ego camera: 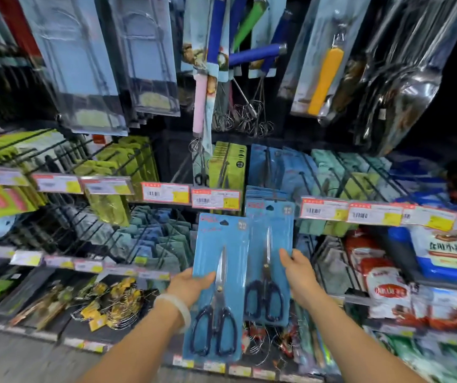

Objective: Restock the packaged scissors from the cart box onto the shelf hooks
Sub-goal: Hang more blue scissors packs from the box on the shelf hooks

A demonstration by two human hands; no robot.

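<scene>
Scissors in a blue pack [217, 286] are held up in front of the shelf, thumb over the pack's left edge in the left hand [191, 284] grip. The right hand [299, 275] pinches the right edge of a second scissors pack [270, 261], which hangs at the front of a shelf hook [272, 193] just below the price tags [216, 199].

A shop aisle: price tags [216, 199] line the shelf rails, packaged kitchen tools [324, 78] hang on hooks, and bagged goods [387, 286] sit at right
</scene>
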